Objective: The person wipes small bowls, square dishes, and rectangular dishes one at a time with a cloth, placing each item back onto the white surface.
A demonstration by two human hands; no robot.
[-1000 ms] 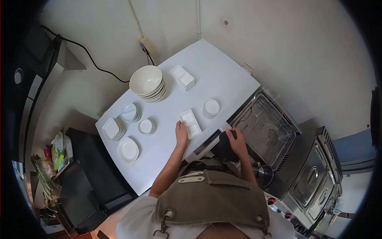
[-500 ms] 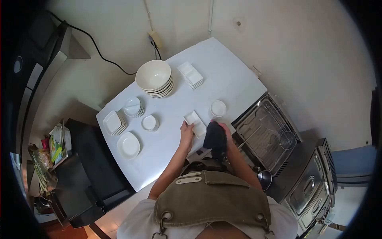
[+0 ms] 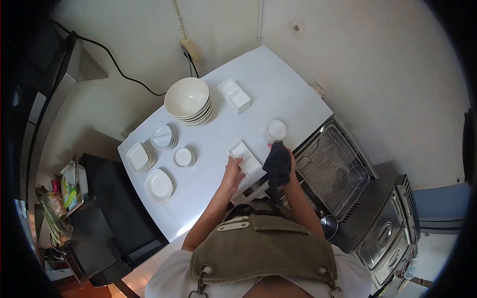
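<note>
Kitchen: stacked bowls (image 3: 188, 99), wire racks (image 3: 330, 169), steel lids (image 3: 382, 236).

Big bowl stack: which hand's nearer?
Left. The left hand is at the divided dish, front-right of the bowl stack; the right hand, holding the dark cloth, is farther right.

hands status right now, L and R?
Left hand: gripping the near end of the white divided dish, thumb over its rim.
Right hand: closed on a dark cloth, beside the dish.
</note>
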